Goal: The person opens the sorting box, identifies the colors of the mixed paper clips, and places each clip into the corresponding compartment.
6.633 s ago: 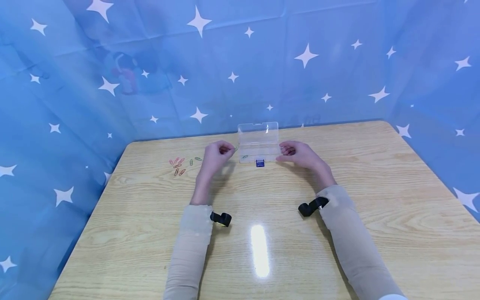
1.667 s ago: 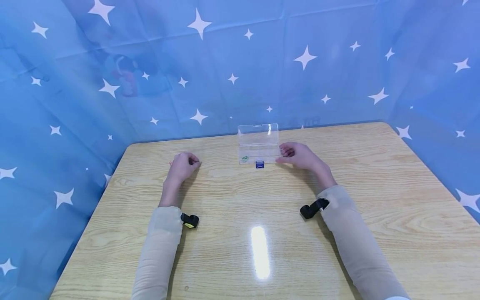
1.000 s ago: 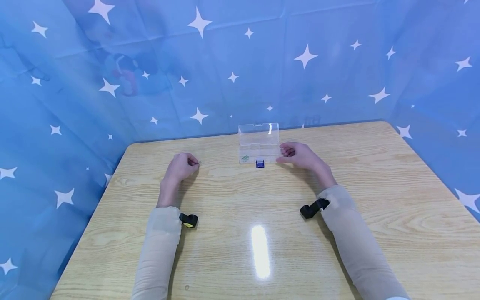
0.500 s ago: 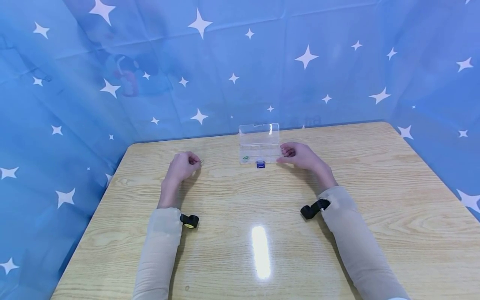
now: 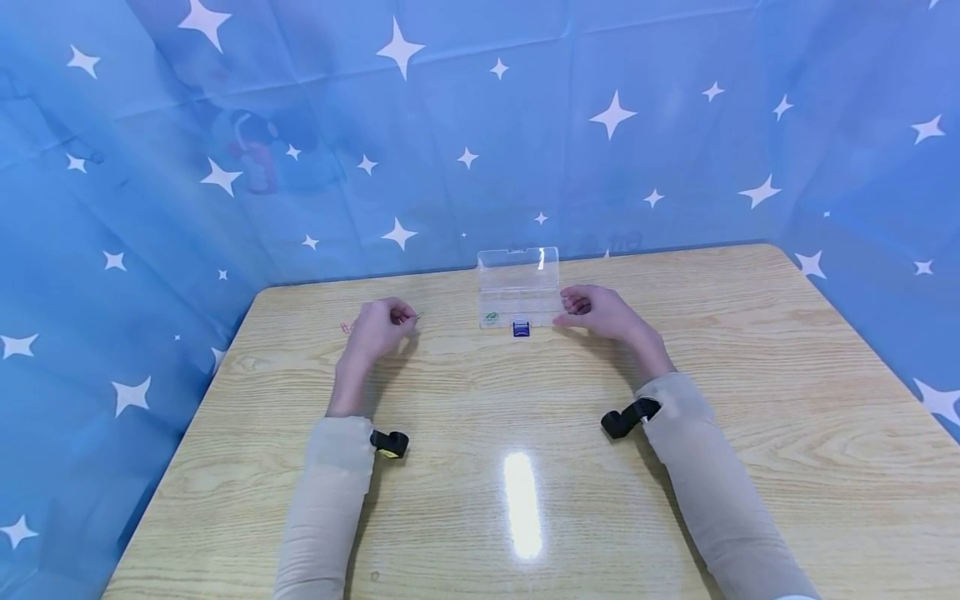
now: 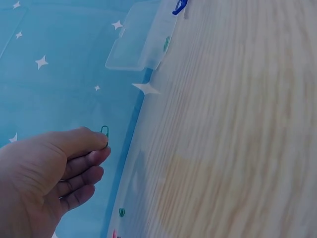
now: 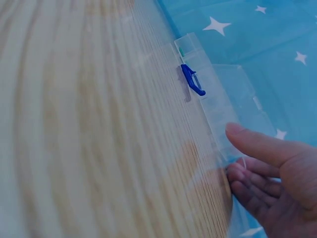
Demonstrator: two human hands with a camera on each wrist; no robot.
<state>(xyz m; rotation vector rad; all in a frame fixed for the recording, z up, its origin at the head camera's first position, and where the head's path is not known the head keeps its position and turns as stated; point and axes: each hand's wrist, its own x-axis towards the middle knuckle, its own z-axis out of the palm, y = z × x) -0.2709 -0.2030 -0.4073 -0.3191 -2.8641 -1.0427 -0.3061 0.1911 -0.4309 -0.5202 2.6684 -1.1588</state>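
My left hand (image 5: 381,327) pinches a green paper clip (image 6: 104,130) between thumb and index finger, with its looped end sticking out past the fingertips. The other fingers curl below. To the right, a clear plastic box (image 5: 517,271) stands with its lid raised and its blue latch (image 5: 521,329) hanging at the front. Green paper clips (image 5: 491,317) lie in its left end compartment. My right hand (image 7: 277,173) holds the box's right end, thumb on the front side and fingers bent around the end.
A pink paper clip (image 5: 345,328) shows on the wooden table (image 5: 465,433) left of my left hand, which hides others. Another green paper clip (image 6: 122,212) lies near the table's back edge. Behind hangs a blue star-patterned curtain (image 5: 480,108).
My left hand went from the box to the clips at the left, then moved slightly right with a green paper clip. More green shows in the box. My right hand stays in place.
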